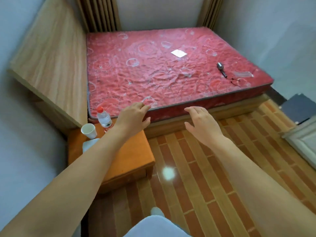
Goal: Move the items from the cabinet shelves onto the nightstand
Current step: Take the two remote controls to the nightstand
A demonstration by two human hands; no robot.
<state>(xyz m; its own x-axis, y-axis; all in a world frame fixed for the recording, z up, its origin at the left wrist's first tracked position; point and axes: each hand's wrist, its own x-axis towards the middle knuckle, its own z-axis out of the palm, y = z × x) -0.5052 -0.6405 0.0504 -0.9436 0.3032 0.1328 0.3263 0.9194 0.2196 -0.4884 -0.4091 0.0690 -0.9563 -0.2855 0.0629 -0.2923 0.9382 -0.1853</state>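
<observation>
Red-capped bottle (104,117) stands upright on the nightstand (130,161) beside cup (89,131).

A red-capped clear bottle (104,118) stands upright at the back of the orange nightstand (130,158), beside a tilted white paper cup (89,131).

Orange nightstand (130,161) bearing water bottle (104,118), white paper cup (89,131), white object (89,144)
</observation>
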